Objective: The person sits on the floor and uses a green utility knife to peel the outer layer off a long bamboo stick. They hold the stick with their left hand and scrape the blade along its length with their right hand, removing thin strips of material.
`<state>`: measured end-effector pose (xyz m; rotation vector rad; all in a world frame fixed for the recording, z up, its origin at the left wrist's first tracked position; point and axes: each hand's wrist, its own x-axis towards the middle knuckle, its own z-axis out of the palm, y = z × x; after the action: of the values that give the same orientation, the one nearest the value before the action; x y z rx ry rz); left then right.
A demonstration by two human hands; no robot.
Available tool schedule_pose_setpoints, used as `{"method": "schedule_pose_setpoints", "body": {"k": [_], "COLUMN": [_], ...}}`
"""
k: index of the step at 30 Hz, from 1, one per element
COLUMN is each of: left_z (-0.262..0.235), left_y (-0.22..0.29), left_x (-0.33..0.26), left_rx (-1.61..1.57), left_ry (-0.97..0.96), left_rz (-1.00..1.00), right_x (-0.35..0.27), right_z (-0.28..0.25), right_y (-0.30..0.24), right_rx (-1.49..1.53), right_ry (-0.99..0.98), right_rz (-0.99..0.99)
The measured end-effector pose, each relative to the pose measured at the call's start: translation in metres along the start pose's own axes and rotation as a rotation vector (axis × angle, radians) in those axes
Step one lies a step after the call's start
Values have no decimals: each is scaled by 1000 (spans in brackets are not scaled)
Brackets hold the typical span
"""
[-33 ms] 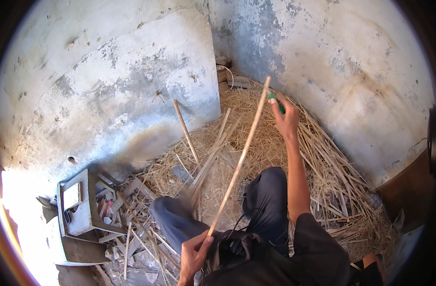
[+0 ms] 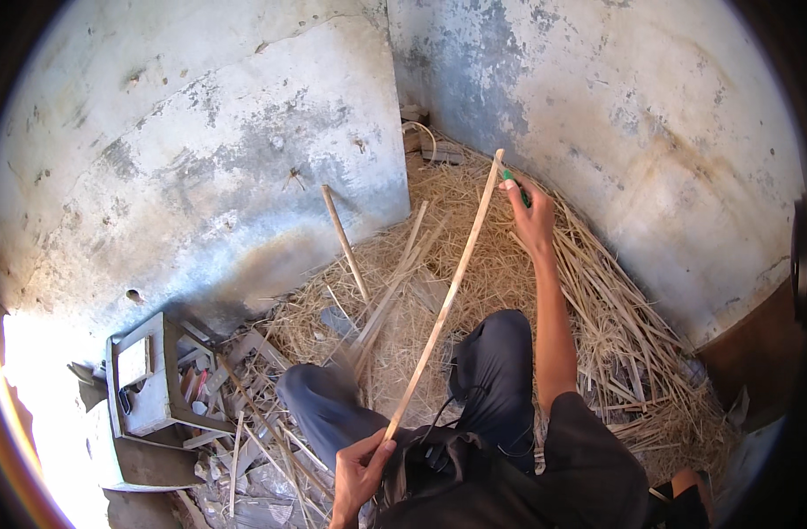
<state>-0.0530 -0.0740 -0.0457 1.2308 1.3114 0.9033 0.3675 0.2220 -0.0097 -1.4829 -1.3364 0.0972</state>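
A long, pale bamboo strip (image 2: 452, 295) slants up and away in front of me, slightly bowed, with one flat face showing. My left hand (image 2: 362, 470) is closed around its near end, close to my lap. At the far end, my right hand (image 2: 534, 220) grips a small green-handled knife (image 2: 513, 187). The knife's short blade is at or just beside the strip's tip; contact is too small to make out.
Fine shavings (image 2: 474, 225) cover the floor ahead. Long split strips (image 2: 610, 291) lie along the right wall. One stick (image 2: 344, 242) stands tilted before my knees. At left sits a grey wooden box frame (image 2: 163, 379) among scraps. Peeling walls (image 2: 245, 115) meet at the far corner.
The strip has turned so its flat face shows more, and its far tip has shifted slightly right and down. My right hand has moved only a little; my left keeps its hold.
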Motion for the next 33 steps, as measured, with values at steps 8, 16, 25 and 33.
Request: {"method": "schedule_pose_setpoints", "body": {"k": [8,16,25,33], "left_z": [-8,-3,21,20], "left_y": [-15,-19,-9,3], "left_x": [38,79,97,95], "left_rx": [-22,-197,-287,-222], "left_ry": [53,-247,-231,-107], "left_rz": [7,-88,10,23], "right_x": [-60,-105,-114,-123], "right_z": [27,42,43,38], "right_y": [-22,-70,-59,-75], "right_rx": [233,681,852,884], "right_ry": [-501,-681,-623,-520], "right_rz": [62,149,293,247]}}
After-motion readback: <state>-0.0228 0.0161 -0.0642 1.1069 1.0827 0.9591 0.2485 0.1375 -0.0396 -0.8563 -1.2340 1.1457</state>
